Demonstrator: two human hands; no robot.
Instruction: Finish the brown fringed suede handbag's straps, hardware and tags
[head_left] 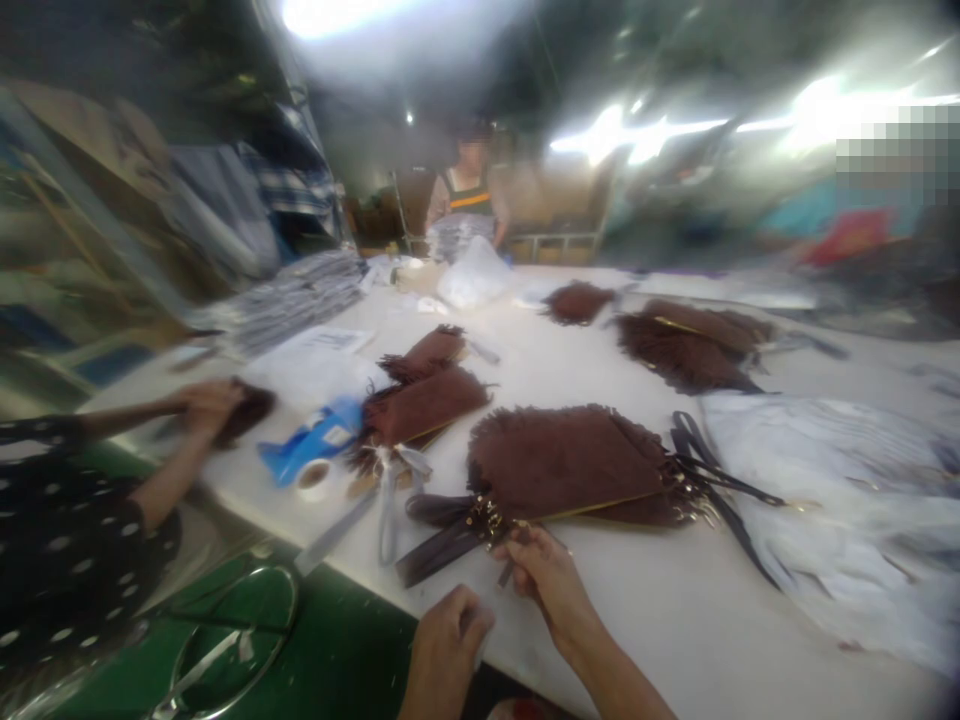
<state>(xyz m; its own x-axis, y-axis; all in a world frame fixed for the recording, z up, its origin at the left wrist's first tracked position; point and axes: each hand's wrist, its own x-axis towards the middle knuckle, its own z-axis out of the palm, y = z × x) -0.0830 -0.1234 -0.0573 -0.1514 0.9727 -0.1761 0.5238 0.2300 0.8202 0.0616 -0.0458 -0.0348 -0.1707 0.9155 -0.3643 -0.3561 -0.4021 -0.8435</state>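
My right hand [546, 580] is closed in a pinch at the table's near edge, with a short dark brown strap [505, 573] between its fingers. Just left of it and lower, my left hand [448, 640] has its fingers curled in; what they hold, if anything, is hidden. In front of both hands lies a stack of brown fringed pouches [562, 460] with yellowish zip edges. Several dark wrist straps [439, 550] with small gold-coloured clasps [487, 518] rest at its near left corner. More clasps and a long dark strap [727, 475] lie at its right end.
A co-worker's hands [214, 402] hold a brown piece at the left. Between us are a blue plastic bag [311, 440], a tape roll [313, 478] and more brown pouches [431, 400]. White plastic bags [840, 500] cover the right side. A metal-ringed stool [289, 610] stands below left.
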